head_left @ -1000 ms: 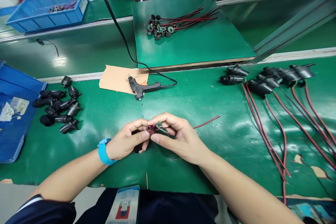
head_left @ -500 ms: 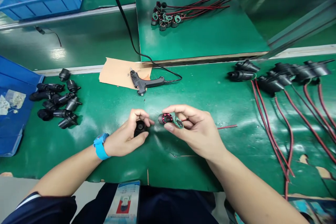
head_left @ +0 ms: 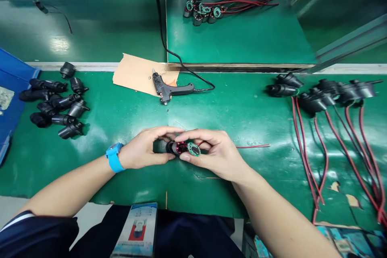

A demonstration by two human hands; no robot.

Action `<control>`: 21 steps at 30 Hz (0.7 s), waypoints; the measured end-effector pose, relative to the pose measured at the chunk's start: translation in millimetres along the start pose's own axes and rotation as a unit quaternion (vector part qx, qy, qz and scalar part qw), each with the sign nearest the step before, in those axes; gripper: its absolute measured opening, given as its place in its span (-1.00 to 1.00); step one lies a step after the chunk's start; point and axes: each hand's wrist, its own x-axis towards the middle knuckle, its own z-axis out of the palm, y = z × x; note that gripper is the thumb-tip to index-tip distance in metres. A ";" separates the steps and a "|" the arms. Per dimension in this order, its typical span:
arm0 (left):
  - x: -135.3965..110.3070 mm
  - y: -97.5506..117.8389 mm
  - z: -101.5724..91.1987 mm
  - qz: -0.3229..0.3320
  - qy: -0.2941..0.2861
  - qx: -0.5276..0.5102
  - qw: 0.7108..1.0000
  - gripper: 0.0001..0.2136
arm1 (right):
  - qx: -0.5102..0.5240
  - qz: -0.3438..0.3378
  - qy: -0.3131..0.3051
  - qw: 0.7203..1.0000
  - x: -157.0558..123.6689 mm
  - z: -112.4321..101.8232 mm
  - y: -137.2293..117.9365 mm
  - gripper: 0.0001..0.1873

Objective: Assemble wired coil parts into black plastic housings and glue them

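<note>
My left hand [head_left: 145, 151], with a blue wristband, is closed round a black plastic housing [head_left: 163, 147] just above the green bench mat. My right hand [head_left: 216, 153] pinches a small wound coil with a round green circuit board [head_left: 189, 148] and a thin red wire trailing right. The coil's end meets the mouth of the housing between my two hands.
Several empty black housings [head_left: 56, 107] lie at the left beside a blue bin [head_left: 12, 100]. A black glue gun [head_left: 169, 88] rests on cardboard behind my hands. Finished housings with red wires [head_left: 320, 96] lie at the right. More coils [head_left: 202, 8] sit on the raised board.
My hands were together a second ago, drew apart with housing in the left and coil in the right, and have come together again with the coil at the housing's mouth.
</note>
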 end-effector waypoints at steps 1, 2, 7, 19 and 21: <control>0.1 0.8 0.2 -0.006 0.000 -0.015 1.000 -0.46 | -0.006 0.009 -0.007 1.000 0.6 0.4 1.4 -0.73; 0.1 1.5 0.8 -0.010 0.002 -0.026 1.000 -0.39 | -0.013 0.018 -0.012 1.000 1.4 0.9 2.8 -0.73; -2.3 0.7 7.2 -0.022 0.016 -0.041 0.999 -0.36 | -0.045 0.050 -0.027 0.997 3.9 1.6 5.2 -0.73; -7.4 -1.9 8.1 0.016 0.073 0.067 0.995 -0.31 | -0.075 0.050 -0.013 0.996 -4.8 -22.7 -4.6 -0.80; -7.3 -1.4 8.1 0.019 0.078 0.075 0.994 -0.32 | -0.094 0.050 -0.012 0.994 -5.0 -22.5 -5.6 -0.80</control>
